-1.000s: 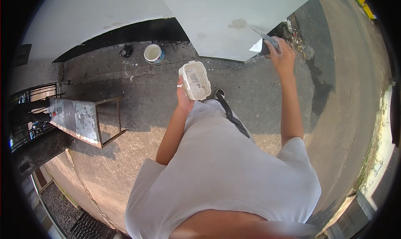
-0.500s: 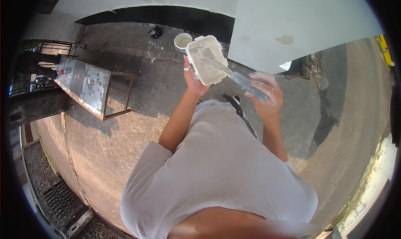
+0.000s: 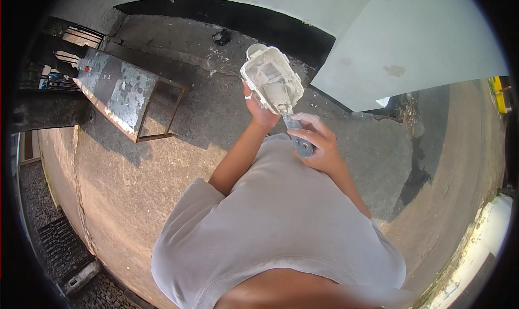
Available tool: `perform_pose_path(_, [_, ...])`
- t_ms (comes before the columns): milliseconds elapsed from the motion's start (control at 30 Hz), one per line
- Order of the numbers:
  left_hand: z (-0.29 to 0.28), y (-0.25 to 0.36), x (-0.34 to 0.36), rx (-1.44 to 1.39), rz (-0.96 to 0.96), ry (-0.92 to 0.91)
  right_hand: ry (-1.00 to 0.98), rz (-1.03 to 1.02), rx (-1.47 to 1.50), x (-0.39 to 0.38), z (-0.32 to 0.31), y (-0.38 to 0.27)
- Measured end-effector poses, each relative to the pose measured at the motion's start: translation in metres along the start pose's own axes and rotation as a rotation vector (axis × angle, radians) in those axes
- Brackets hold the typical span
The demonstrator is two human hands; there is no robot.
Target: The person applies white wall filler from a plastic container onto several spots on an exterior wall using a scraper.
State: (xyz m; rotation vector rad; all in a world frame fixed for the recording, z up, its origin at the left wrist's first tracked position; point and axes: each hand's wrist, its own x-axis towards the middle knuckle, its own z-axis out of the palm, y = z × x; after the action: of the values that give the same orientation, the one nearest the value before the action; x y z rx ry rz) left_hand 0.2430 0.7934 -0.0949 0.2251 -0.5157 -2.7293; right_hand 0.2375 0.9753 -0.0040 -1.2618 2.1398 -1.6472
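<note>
1. Our white tub (image 3: 252, 85) sits at 12 o'clock from our chest, its open mouth turned toward us, apparently so we can see and reach the pale paste (image 3: 279, 94) inside.
2. Our putty knife (image 3: 292, 124) crosses the tub's rim at 5 o'clock, its coated blade inside the mouth; we cannot tell how firmly it presses.
3. Our left hand (image 3: 263, 115) supports the tub from 7 o'clock, its grip wrapped around the wall, probably to steady it against the blade.
4. Our right hand (image 3: 323, 145) lies at 5 o'clock from the tub, its grip clasping the knife's handle, likely to control the blade's angle.
5. At the tub's 11 o'clock, a white bucket (image 3: 250, 50) shows beyond it, partly hidden.
6. At 2 o'clock, the pale wall (image 3: 357, 82) bears a tan patch (image 3: 394, 70), well apart from our knife.
7. At 9 o'clock, a worn tabletop (image 3: 116, 87) stands well apart, leaving our elbows room.
</note>
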Motion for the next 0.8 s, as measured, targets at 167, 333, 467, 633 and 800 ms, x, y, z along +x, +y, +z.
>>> perform_pose_path(167, [-0.008, 0.012, -0.002, -0.012, -0.031, -0.050, -0.030, 0.057, 0.037, -0.005, 0.016, -0.003])
perform_pose_path(333, [-0.008, 0.004, -0.009, 0.066, -0.107, 0.107, 0.111, 0.095, 0.031, -0.002, 0.028, -0.001])
perform_pose_path(467, [-0.011, -0.004, -0.015, 0.013, -0.193, 0.041, 0.188, 0.129, 0.023, -0.003, 0.034, 0.002])
perform_pose_path(633, [-0.005, -0.017, -0.021, -0.017, -0.304, -0.072, 0.334, 0.121, -0.019, -0.008, 0.033, 0.001])
perform_pose_path(800, [-0.002, -0.033, -0.018, 0.107, -0.300, -0.045, 0.451, 0.121, -0.041, -0.024, 0.024, 0.002])
